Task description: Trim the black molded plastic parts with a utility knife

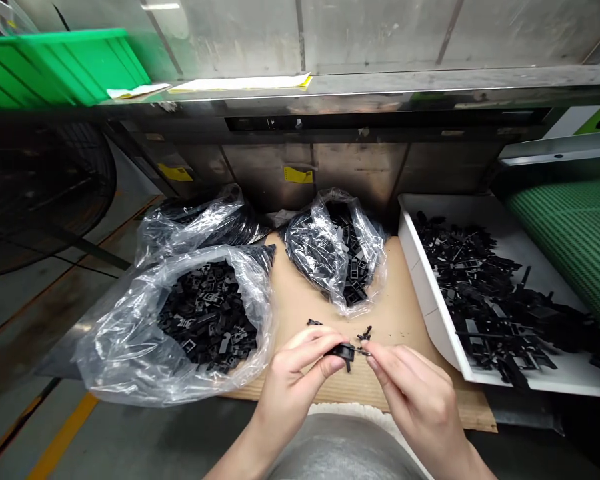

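Observation:
My left hand (300,370) pinches a small black plastic part (347,353) between thumb and forefinger, over the front of the cardboard sheet (300,300). Thumb and fingers of my right hand (415,383) are closed on a thin dark piece (361,351) at the right side of that part. The two pieces appear to meet between my hands; whether they are joined I cannot tell. Just beyond my fingertips a few loose black bits (365,333) lie on the cardboard.
An opened clear bag of black parts (130,353) lies at left, another bag (310,247) at the centre back. At right, a white tray (430,287) holds many black pieces beside a green conveyor belt (575,227). A metal ledge (380,93) carries a green bin (85,67).

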### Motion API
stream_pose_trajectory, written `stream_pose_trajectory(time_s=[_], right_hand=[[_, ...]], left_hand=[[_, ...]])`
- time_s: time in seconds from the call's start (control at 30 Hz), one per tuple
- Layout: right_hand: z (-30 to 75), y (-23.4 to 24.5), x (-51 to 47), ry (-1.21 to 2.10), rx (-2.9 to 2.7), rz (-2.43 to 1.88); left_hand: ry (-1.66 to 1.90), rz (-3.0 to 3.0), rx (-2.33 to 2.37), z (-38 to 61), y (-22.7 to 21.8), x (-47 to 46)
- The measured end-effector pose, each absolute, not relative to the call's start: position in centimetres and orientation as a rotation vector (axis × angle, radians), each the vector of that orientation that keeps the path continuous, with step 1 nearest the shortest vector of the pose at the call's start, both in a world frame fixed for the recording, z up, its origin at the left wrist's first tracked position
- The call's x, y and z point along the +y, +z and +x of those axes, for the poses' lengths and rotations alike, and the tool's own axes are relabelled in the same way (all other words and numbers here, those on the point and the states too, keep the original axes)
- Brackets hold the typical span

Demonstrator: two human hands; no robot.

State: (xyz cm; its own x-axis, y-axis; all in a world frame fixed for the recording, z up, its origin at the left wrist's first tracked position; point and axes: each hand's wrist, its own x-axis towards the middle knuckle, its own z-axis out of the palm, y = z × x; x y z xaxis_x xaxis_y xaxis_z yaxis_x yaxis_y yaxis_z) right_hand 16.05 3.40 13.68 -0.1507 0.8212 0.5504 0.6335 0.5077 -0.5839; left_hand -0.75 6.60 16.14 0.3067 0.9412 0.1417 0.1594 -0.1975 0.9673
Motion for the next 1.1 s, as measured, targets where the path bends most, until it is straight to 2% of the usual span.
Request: stream_pose_trajectory(time_s=[0.33,0.4,0.5,0.57,0.67,0.8,0.87,1.1], right_hand=[[15.4,14.9,3.8,0.985,-1.748,-1.223],[15.7,14.9,4.1,1.267,-1.661,-1.223],[16.3,14.7,4.6,1.889,-1.477,-1.021],[16.8,14.4,4.9,2.062,-1.352,-0.866],[17.4,14.1,4.7,1.824,-1.257,-0.947],[17.3,13.8,3.9,1.039,-1.578,-1.230],[17.0,13.8,3.6,0.808,-1.749,-1.238],[16.1,14.3,3.5,0.718,-1.875,-1.219]], left_hand=[[1.064,1.653,0.994,-1.3,15.6,6.5],[1.055,1.682,0.980,-1.3,15.6,6.6],[1.039,1.740,0.942,-1.4,15.7,6.7],[1.037,1.760,0.938,-1.5,15.7,6.7],[1.015,1.770,0.977,-1.6,15.9,6.6],[0.969,1.747,1.036,-1.4,16.0,6.5],[0.973,1.737,1.050,-1.3,16.1,6.5],[0.973,1.747,1.034,-1.1,16.0,6.6]])
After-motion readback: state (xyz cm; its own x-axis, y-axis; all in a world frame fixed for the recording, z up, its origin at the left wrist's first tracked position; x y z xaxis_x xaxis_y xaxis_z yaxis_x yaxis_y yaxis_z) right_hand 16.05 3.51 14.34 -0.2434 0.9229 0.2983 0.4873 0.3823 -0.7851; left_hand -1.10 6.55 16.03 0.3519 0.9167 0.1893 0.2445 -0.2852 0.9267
